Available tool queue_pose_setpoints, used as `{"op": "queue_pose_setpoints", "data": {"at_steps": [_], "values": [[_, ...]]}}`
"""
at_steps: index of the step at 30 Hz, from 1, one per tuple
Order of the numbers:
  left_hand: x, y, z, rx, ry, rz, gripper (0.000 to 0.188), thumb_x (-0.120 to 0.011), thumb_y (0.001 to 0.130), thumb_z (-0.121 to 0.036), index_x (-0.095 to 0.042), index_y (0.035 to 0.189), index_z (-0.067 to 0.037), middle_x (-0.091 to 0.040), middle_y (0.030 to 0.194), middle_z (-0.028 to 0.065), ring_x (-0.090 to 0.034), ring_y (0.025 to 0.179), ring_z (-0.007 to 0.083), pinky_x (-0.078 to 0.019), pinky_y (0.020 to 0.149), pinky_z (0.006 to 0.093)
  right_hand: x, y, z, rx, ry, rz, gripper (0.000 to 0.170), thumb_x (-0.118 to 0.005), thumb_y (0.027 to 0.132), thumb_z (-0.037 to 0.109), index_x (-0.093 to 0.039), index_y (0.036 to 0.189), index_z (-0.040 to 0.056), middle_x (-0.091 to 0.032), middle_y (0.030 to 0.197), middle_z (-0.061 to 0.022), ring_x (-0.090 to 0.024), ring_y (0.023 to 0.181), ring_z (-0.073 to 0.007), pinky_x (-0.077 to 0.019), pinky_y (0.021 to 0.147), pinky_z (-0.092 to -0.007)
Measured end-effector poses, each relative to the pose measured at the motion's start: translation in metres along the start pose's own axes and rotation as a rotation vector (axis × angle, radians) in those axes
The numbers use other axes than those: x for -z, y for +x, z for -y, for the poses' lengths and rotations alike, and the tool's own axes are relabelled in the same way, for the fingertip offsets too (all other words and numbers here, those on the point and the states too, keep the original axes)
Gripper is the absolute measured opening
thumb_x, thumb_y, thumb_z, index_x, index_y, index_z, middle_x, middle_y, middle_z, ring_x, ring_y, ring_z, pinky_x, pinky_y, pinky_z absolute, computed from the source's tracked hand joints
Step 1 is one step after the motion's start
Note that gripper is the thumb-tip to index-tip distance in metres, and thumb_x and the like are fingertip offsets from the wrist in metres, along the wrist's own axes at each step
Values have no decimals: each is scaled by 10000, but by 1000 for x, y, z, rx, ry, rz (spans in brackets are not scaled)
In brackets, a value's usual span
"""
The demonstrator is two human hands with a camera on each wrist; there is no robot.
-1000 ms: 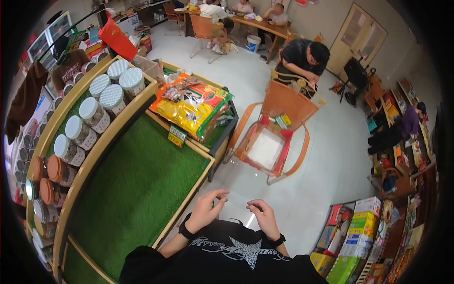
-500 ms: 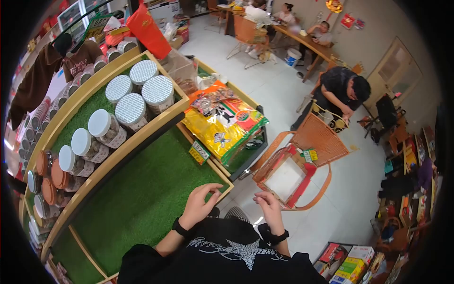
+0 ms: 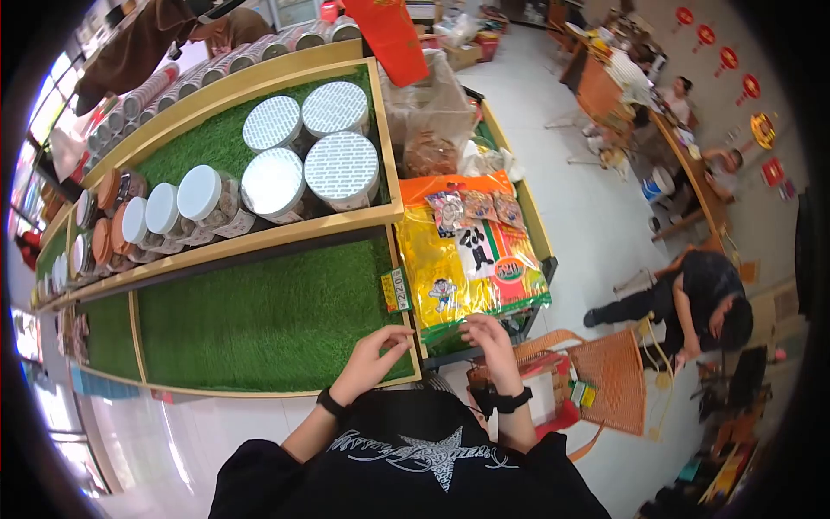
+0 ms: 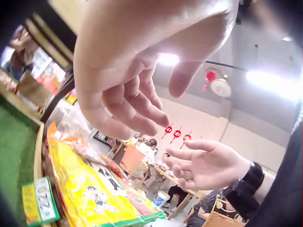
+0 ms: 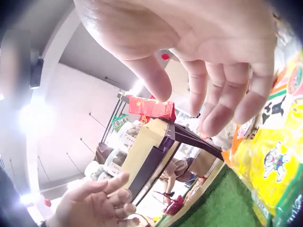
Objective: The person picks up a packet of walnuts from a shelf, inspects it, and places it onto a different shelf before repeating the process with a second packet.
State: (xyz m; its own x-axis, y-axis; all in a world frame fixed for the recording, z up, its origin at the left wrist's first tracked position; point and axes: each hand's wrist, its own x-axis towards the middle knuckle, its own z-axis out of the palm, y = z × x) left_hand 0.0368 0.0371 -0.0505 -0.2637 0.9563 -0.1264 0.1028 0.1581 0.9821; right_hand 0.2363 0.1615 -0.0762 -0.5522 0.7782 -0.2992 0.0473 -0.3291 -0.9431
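Note:
My left hand (image 3: pixel 376 362) hovers over the front edge of the green-lined shelf (image 3: pixel 268 303), fingers loosely bent and holding nothing. To its right is my right hand (image 3: pixel 494 346), also holding nothing, near the lower edge of a large yellow snack bag (image 3: pixel 432 272). Several small snack packets (image 3: pixel 477 209) lie on top of that bag. A price tag (image 3: pixel 397 291) stands at the bag's left side. Both wrist views show relaxed, slightly curved fingers: the left hand (image 4: pixel 137 56) in one, the right hand (image 5: pixel 203 42) in the other, with a gap between the two hands.
Jars with pale lids (image 3: pixel 341 166) line the raised shelf behind its wooden rail (image 3: pixel 259 242). A wicker chair (image 3: pixel 609 376) bearing an open box stands at the right. Beyond it sits a person (image 3: pixel 700 303). A red bag (image 3: pixel 387 39) hangs at the back.
The view has turned left and come closer to the shelf. The shelf and yellow bag now lie in front of the hands, and the chair has shifted to the right. Both hands stay raised and hold nothing.

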Motion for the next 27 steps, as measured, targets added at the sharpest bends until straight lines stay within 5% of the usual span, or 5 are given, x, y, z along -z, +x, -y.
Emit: {"op": "queue_pose_setpoints", "data": {"at_steps": [4, 14, 22, 24, 27], "values": [[-11, 63, 40, 347, -574, 151, 319, -469, 892, -187, -482, 1189, -70, -564, 1070, 61, -539, 991, 142, -409, 854, 272, 33, 85, 1, -103, 157, 156, 386, -492, 865, 231, -441, 1208, 64, -528, 1119, -95, -518, 971, -166, -391, 796, -283], [-52, 173, 78, 504, -381, -31, 557, -537, 803, -385, -420, 1284, -128, -498, 1185, 58, -464, 1065, 188, -357, 868, 321, 48, 244, -47, -225, 494, 169, 526, -465, 877, 275, -302, 1339, 82, -380, 1294, -112, -339, 1209, -221, -328, 929, -348], [-74, 188, 102, 562, -612, -161, 619, -478, 830, -493, -359, 1309, -118, -429, 1262, 119, -430, 1124, 216, -334, 936, 359, 40, 217, -72, -143, 527, 324, 500, -487, 869, 228, -339, 1301, 25, -446, 1228, -36, -447, 1063, -177, -362, 866, -333], [-77, 186, 125, 573, -828, -406, 655, -482, 832, -493, -345, 1301, -55, -415, 1266, 161, -425, 1129, 224, -339, 939, 365, 34, 184, -59, -242, 531, 349, 534, -514, 833, 262, -346, 1301, 66, -445, 1215, -33, -431, 1058, -179, -332, 904, -332], [-80, 164, 130, 446, -846, -535, 459, -530, 827, -432, -530, 1056, -34, -567, 970, 85, -553, 854, 165, -436, 736, 279, 43, 140, -77, -328, 463, 327, 541, -488, 846, 285, -331, 1313, 61, -399, 1291, -46, -398, 1114, -201, -280, 962, -360]]}}
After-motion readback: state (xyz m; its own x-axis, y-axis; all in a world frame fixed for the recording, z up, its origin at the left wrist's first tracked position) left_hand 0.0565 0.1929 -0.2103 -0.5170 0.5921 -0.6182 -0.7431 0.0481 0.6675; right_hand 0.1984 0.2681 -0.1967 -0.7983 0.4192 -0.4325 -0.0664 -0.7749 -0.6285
